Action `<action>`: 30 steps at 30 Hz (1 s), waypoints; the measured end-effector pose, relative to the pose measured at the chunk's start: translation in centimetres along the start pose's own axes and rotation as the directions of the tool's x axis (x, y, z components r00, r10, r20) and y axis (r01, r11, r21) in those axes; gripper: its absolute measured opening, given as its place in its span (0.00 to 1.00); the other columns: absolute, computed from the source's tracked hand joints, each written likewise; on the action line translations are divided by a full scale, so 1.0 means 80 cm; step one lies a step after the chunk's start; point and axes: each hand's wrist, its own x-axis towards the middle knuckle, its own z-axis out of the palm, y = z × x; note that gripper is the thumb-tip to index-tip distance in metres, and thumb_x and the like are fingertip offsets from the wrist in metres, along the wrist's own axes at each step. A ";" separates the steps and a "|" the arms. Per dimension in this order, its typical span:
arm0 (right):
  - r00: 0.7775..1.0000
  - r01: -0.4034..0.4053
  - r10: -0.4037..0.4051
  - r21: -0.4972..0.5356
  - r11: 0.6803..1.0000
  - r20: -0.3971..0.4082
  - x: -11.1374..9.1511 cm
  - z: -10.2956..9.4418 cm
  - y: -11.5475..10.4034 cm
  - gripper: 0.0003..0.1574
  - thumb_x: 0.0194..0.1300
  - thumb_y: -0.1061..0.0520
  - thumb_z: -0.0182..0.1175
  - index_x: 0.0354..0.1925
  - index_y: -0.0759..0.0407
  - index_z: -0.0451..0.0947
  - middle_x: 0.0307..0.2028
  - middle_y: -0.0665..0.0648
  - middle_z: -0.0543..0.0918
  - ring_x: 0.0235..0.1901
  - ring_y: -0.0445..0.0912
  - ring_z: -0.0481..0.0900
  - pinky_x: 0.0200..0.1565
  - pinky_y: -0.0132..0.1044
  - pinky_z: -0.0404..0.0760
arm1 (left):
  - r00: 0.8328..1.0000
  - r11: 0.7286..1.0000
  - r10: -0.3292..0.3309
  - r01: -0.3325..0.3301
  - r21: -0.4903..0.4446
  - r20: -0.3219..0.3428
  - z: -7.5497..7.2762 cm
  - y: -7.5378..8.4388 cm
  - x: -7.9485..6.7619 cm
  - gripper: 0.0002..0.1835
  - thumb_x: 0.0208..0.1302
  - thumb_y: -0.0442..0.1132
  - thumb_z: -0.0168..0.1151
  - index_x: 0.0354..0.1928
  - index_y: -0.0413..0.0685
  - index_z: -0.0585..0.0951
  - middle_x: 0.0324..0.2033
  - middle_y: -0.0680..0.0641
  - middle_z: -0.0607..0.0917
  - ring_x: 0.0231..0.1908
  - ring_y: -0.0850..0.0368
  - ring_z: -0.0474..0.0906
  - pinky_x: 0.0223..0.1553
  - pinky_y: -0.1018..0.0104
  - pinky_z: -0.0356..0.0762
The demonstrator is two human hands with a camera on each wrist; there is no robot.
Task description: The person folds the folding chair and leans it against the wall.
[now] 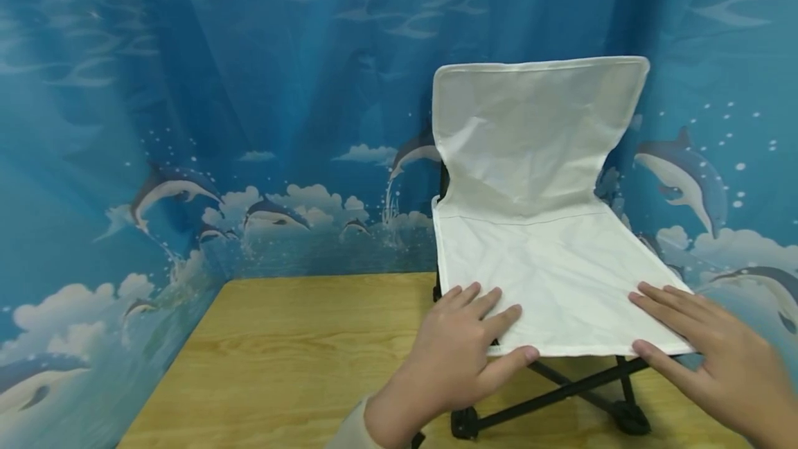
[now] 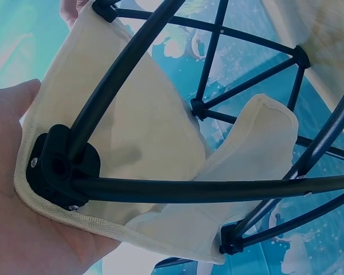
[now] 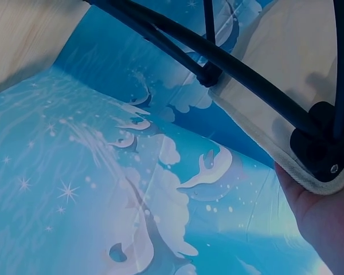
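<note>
A white folding chair (image 1: 548,262) with a fabric seat, a backrest and a black tube frame (image 1: 561,391) stands unfolded on the wooden table. My left hand (image 1: 458,345) rests on the front left corner of the seat, fingers spread over the fabric. On the front right corner lies my right hand (image 1: 717,345), its fingers straight. Seen from below in the left wrist view, a black corner joint (image 2: 62,166) sits under the fabric beside the left palm. The right wrist view shows another corner joint (image 3: 322,142) by the right hand (image 3: 318,215).
The wood-grain tabletop (image 1: 280,338) extends to the left of the chair. A blue curtain (image 1: 280,89) printed with dolphins and clouds hangs behind and along both sides. Crossed legs end in black feet (image 1: 464,423) on the table.
</note>
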 end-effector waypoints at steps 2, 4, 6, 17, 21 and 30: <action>1.000 0.005 -0.005 0.001 1.000 -0.003 0.000 0.001 -0.003 0.50 0.61 0.38 0.76 0.77 0.42 0.72 0.75 0.60 0.74 0.80 0.59 0.63 0.85 0.53 0.42 | 1.000 1.000 -0.003 0.003 0.007 -0.006 0.000 -0.001 -0.002 0.33 0.81 0.71 0.38 0.70 0.67 0.81 0.69 0.51 0.82 0.71 0.49 0.78 0.71 0.48 0.76; 1.000 0.007 -0.007 0.004 1.000 -0.007 0.001 0.001 -0.005 0.49 0.60 0.38 0.76 0.77 0.42 0.73 0.75 0.59 0.75 0.80 0.57 0.63 0.85 0.51 0.42 | 1.000 1.000 -0.003 0.003 0.013 -0.019 0.000 -0.002 -0.005 0.32 0.81 0.71 0.39 0.70 0.67 0.81 0.68 0.52 0.83 0.71 0.49 0.78 0.71 0.48 0.77; 1.000 0.004 -0.004 0.008 1.000 -0.012 0.001 0.001 -0.008 0.49 0.60 0.38 0.76 0.76 0.42 0.73 0.75 0.59 0.75 0.80 0.58 0.64 0.85 0.52 0.43 | 0.999 1.000 -0.001 0.002 0.020 -0.035 0.000 -0.002 -0.007 0.32 0.80 0.71 0.40 0.70 0.67 0.82 0.68 0.52 0.83 0.70 0.49 0.79 0.70 0.48 0.77; 0.999 -0.042 0.042 0.011 0.999 0.003 0.004 0.001 -0.025 0.50 0.60 0.36 0.76 0.77 0.39 0.72 0.74 0.61 0.77 0.71 0.69 0.71 0.73 0.76 0.57 | 0.993 1.000 -0.004 0.005 0.010 -0.114 -0.002 -0.008 -0.018 0.31 0.78 0.72 0.45 0.67 0.68 0.84 0.65 0.52 0.85 0.67 0.50 0.82 0.68 0.47 0.79; 0.999 -0.042 0.042 0.010 0.999 0.004 0.004 0.003 -0.030 0.50 0.60 0.36 0.76 0.77 0.39 0.72 0.73 0.61 0.77 0.69 0.69 0.72 0.77 0.72 0.54 | 0.993 1.000 -0.020 0.020 0.001 -0.114 -0.004 -0.009 -0.022 0.31 0.78 0.72 0.45 0.67 0.68 0.84 0.65 0.52 0.85 0.67 0.50 0.82 0.68 0.46 0.79; 1.000 -0.021 0.021 0.015 1.000 -0.023 0.007 0.003 -0.039 0.49 0.59 0.35 0.76 0.76 0.38 0.73 0.73 0.59 0.78 0.68 0.67 0.75 0.83 0.60 0.50 | 0.993 0.999 -0.033 0.035 0.013 -0.117 -0.008 -0.012 -0.027 0.31 0.77 0.73 0.45 0.66 0.68 0.84 0.65 0.53 0.85 0.66 0.51 0.82 0.67 0.47 0.80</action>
